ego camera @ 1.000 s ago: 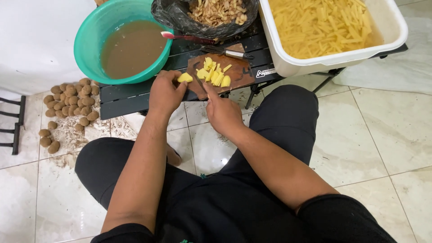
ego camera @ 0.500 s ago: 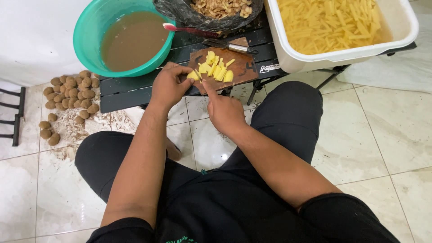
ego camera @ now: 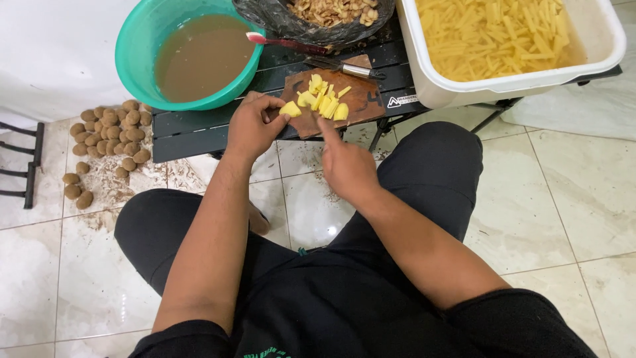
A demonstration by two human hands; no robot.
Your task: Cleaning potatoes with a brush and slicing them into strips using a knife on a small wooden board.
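My left hand (ego camera: 254,127) pinches a peeled yellow potato piece (ego camera: 289,109) at the left end of a small brown cutting board (ego camera: 363,99). A heap of cut potato slices (ego camera: 326,103) lies in the board's middle. My right hand (ego camera: 346,166) is just below the board's near edge, index finger stretched toward the slices. It is closed around a thin knife that is seen edge-on and mostly hidden. The board lies on a low black slatted table (ego camera: 199,132).
A teal basin of brown water (ego camera: 199,56), a black bag of peelings (ego camera: 318,13) and a white tub of potato sticks (ego camera: 510,40) stand behind the board. A metal-handled peeler (ego camera: 344,67) and a red-handled brush (ego camera: 285,44) lie there. Unpeeled potatoes (ego camera: 109,136) sit on the tiled floor, left.
My left hand brought the potato piece from beside the board onto its left end. My right hand shifted right along the board's near edge. The view drifted slightly.
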